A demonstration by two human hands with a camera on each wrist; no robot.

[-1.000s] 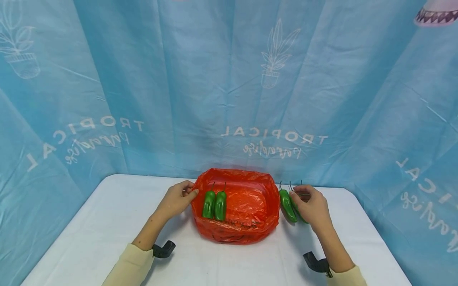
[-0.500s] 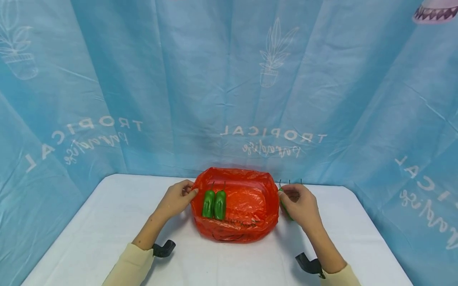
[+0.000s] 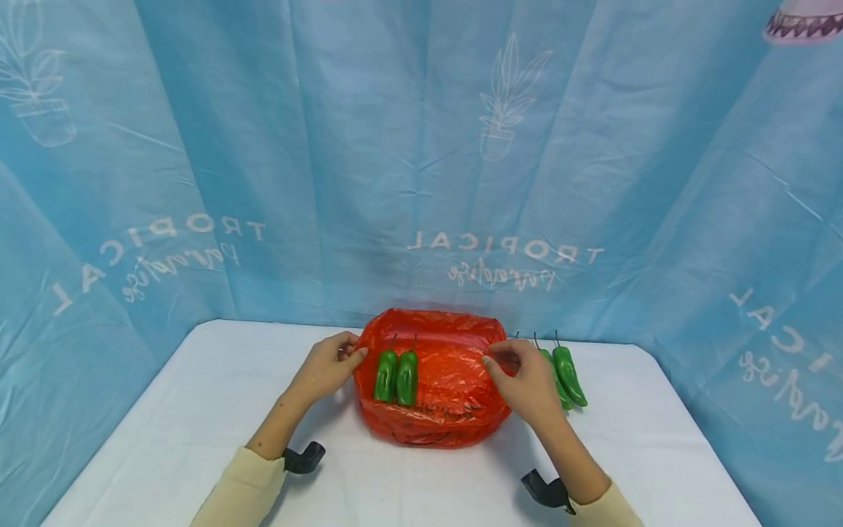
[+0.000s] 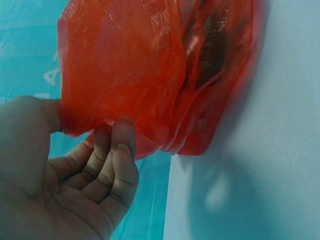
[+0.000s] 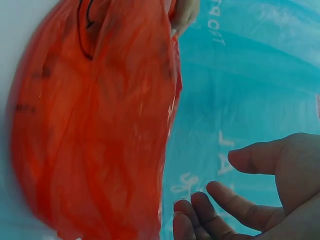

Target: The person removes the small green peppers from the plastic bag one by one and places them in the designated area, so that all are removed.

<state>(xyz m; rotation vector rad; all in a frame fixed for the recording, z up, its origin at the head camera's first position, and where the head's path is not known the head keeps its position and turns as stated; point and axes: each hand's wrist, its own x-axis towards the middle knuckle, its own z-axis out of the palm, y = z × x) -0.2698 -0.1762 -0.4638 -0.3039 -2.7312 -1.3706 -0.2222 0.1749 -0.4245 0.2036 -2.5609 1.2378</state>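
Observation:
A red plastic bag (image 3: 451,369) stands on the table with its mouth spread wide. Two green chili peppers (image 3: 396,377) lie side by side in its left part, stems pointing away. My left hand (image 3: 332,366) pinches the left rim; the left wrist view has the red film (image 4: 115,65) between thumb and fingers. At the right rim hovers my right hand (image 3: 527,377), its thumb and fingers (image 5: 240,205) apart with nothing between them. Just right of it lie more green chili peppers (image 3: 569,377); a third stem shows behind the hand, that pepper's body hidden.
A white cloth covers the table (image 3: 408,487). Right behind its far edge hangs a blue printed curtain (image 3: 369,183), which also closes in both sides. Black wrist mounts (image 3: 304,459) stick out inward from both forearms.
My right hand has moved left, from over the peppers on the table to the bag's right rim, uncovering the rightmost peppers. My left hand keeps its hold on the bag.

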